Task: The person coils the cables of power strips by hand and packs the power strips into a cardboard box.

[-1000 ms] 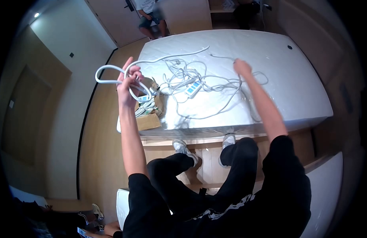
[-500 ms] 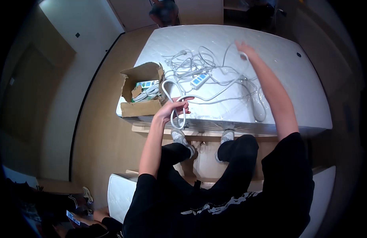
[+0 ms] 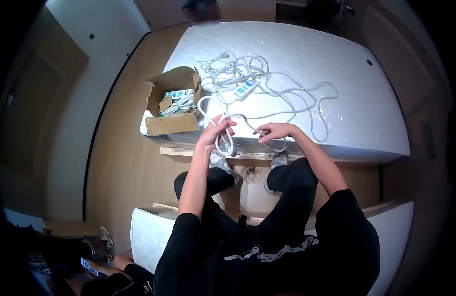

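The white, round-section flexible cable [image 3: 199, 106] is looped at your left hand [image 3: 219, 133], above the near edge of the white, plastic-wrapped mattress [image 3: 358, 108]. A grey-white plug [image 3: 232, 152] hangs at the bottom of the loop. Your left hand holds the loop between thumb and partly spread fingers, palm turned inward. Your right hand [image 3: 272, 132] closes narrowly on the cable run, knuckles up, wrist bent, forearm angled in from the right. The hands are near each other, not touching.

The open brown cardboard box [image 3: 172, 126] borders your left hand. Beyond both hands lie the tangled white cables [image 3: 245, 78] and a white power strip with blue socket faces [image 3: 245, 89]. Bare mattress surface extends right of the tangle.
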Available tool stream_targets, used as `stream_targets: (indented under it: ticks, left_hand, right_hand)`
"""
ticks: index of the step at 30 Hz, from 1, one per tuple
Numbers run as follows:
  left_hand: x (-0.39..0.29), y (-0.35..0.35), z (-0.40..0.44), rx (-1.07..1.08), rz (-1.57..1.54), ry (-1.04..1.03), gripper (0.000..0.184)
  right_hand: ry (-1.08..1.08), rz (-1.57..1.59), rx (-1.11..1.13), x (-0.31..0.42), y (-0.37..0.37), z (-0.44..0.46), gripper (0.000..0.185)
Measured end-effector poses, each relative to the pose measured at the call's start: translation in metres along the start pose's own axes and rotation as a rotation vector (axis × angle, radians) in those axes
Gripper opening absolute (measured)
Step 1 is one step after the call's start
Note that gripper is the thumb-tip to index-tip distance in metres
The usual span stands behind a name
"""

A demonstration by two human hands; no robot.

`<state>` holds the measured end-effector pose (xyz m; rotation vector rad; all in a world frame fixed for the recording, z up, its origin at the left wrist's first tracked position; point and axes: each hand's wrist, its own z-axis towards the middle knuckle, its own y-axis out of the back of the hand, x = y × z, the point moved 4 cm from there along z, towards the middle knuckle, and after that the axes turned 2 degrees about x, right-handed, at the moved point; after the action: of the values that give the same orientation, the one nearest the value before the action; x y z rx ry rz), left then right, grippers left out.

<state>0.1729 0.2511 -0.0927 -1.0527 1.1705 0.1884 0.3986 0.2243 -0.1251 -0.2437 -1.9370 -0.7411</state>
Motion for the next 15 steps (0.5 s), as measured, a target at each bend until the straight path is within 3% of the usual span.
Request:
stream_targets:
  ticks: [2,5,7,9,11,12,15]
  left_hand:
    - [-0.002,0.007,0.001,0.026,-0.213,-0.129,0.03]
    - [-0.024,0.001,-0.001,0.014,-0.181,-0.154,0.023]
    - [-0.021,0.013,-0.002,-0.023,-0.055,0.014,0.021]
    - [-0.024,0.003,-0.007,-0.123,0.076,0.073,0.028]
    - [-0.013,-0.008,-0.009,-0.088,0.058,0.302,0.038]
    - [-0.006,-0.005,-0.005,-0.108,0.051,0.293,0.051]
    - [0.003,-0.011,0.0,-0.23,0.182,0.166,0.052]
  right_hand:
    - [-0.032,-0.121,0.073,0.005,-0.005,-0.003,0.038]
    - [-0.2,0.233,-0.303,0.005,0.021,-0.02,0.032]
    - [0.008,0.551,-0.481,0.016,0.044,-0.035,0.03]
    - [0.125,0.932,-0.471,0.042,0.062,-0.043,0.029]
    - [0.143,0.863,-0.56,0.082,0.066,-0.045,0.031]
    - [0.16,0.815,-0.592,0.097,0.062,-0.044,0.031]
    - [0.167,0.77,-0.624,0.122,0.047,-0.033,0.03]
